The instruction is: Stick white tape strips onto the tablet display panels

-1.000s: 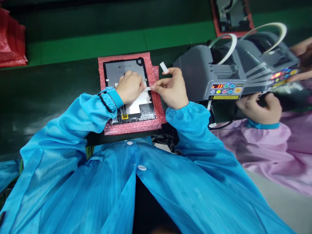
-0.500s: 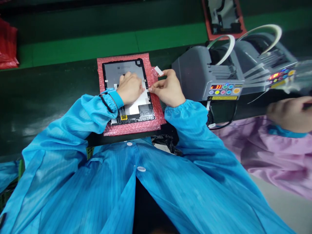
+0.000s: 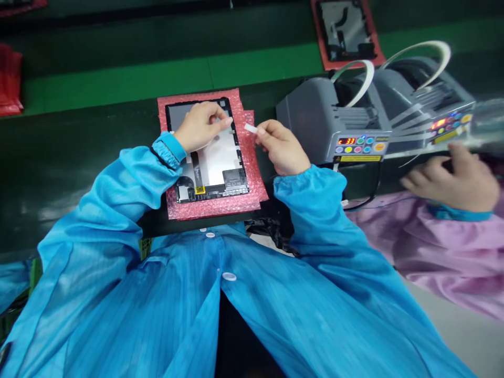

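Note:
A tablet screen assembly (image 3: 212, 165) with a black frame and a silvery back lies on pink bubble wrap (image 3: 214, 211). My left hand (image 3: 201, 126) is over its upper part, thumb and forefinger pinched together near the right edge. Anything between those fingertips is too small to make out. To the right of the tablet, my right hand (image 3: 284, 148) pinches a short white strip of tape (image 3: 251, 128) between thumb and forefinger. The strip points left, above the bubble wrap's right border.
Two grey tape dispensers (image 3: 334, 121) with lit displays stand to the right. Behind them, another tablet assembly (image 3: 346, 31) rests on pink wrap. A co-worker's hand (image 3: 457, 178) is at the far right. Stacked red bubble wrap (image 3: 10, 79) lies far left.
My left hand has lifted from the tablet's back into a pinch near its right edge. My right hand has drawn slightly right, away from that edge, and the tape strip has turned flatter.

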Available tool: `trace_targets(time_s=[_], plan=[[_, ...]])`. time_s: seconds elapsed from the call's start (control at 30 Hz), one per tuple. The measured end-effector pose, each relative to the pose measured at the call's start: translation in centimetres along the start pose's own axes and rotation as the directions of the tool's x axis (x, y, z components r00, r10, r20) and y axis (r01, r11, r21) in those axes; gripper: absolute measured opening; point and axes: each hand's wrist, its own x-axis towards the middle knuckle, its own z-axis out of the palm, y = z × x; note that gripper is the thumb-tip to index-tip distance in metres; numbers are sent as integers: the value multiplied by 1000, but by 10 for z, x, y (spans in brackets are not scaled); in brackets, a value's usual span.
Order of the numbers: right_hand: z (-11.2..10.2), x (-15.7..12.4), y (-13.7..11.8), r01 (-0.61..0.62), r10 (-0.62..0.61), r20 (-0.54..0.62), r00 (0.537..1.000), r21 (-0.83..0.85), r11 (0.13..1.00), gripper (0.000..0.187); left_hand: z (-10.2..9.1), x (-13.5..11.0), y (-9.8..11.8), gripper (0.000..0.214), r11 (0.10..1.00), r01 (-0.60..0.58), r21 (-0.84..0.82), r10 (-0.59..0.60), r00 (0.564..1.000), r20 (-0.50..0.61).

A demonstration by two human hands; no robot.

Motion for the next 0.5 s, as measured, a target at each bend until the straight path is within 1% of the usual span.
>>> trace_targets(time_s=[0.1,0.17,0.23,0.3,0.4,0.43,0.5], plan=[[2,2,-15,48,-45,74,996,-28,998,36,-3,3,4,19,996,-82,-27,82,996,19],[4,4,-20,53,-49,121,991,-35,998,35,-2,4,6,17,995,-101,-12,102,993,61],[5,6,-21,52,-44,141,989,-56,997,34,0,4,5,14,995,-98,1,98,991,95],[5,7,-19,37,-29,110,994,-71,997,32,2,3,3,12,997,-83,6,82,991,103],[6,9,-13,-6,7,16,1000,-35,999,27,5,2,0,13,998,-64,-4,64,993,101],[7,10,-11,-14,14,2,1000,-23,1000,26,6,1,-1,13,998,-60,-12,61,993,105],[9,12,-8,-9,9,17,1000,-24,1000,26,8,1,-2,15,998,-52,-22,55,991,122]])
